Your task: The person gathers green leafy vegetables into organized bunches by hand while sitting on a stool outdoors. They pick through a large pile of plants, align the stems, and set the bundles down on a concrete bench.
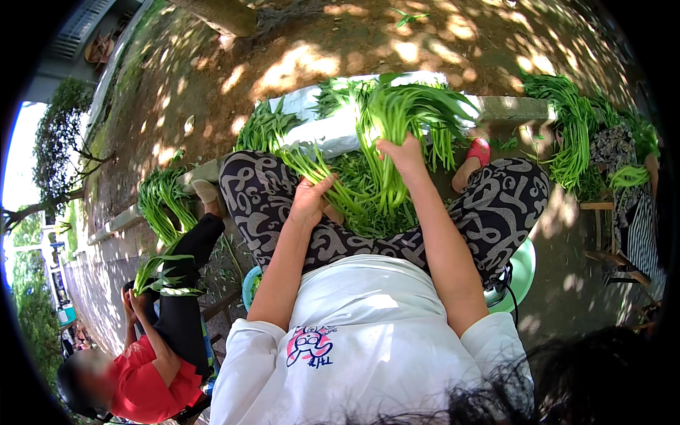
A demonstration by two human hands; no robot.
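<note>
My left hand [311,199] is closed around a small bunch of leafy green stems [348,197] between my knees, its thumb lying across them. To its right, my right hand [402,154] grips a larger bunch of leafy greens [396,119], leaves up and cut stem ends down. The lower stems of the two bunches meet between my hands. Beneath them is a heap of loose green leaves [380,223]. More greens lie just beyond on a pale plastic sheet [332,130], with a leafy bundle [265,127] at its left end.
A person in red [154,372] sits at left holding greens, beside more bundles [164,204]. Another person's hand and greens [630,176] show at far right, near a large pile [571,127]. A concrete curb [515,109] runs across. Green basins [523,276] stand beside me.
</note>
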